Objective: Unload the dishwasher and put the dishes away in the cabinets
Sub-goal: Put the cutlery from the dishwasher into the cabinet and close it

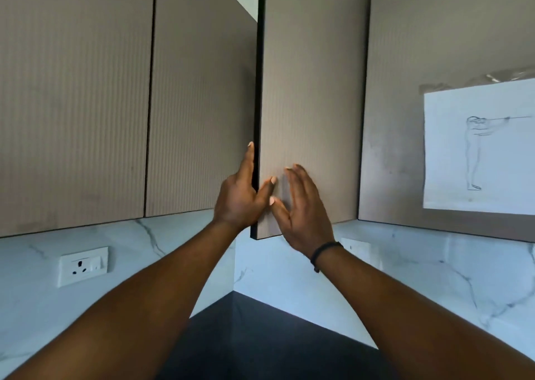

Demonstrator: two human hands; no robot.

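1. While you are working the corner cabinet door (307, 104), which is standing slightly ajar, your left hand (241, 197) is gripping its dark leading edge, fingers behind and thumb on the face.
2. Your right hand (304, 206) is lying flat and open on the door front, holding nothing.
3. No dishes or dishwasher are showing, so the cabinet is the only task thing here.
4. Risk: if the door is swinging shut, the left fingers are sitting in the gap beside the neighbouring door (202, 104) and getting pinched.
5. Risk: if it is opening, the edge is coming toward your head.
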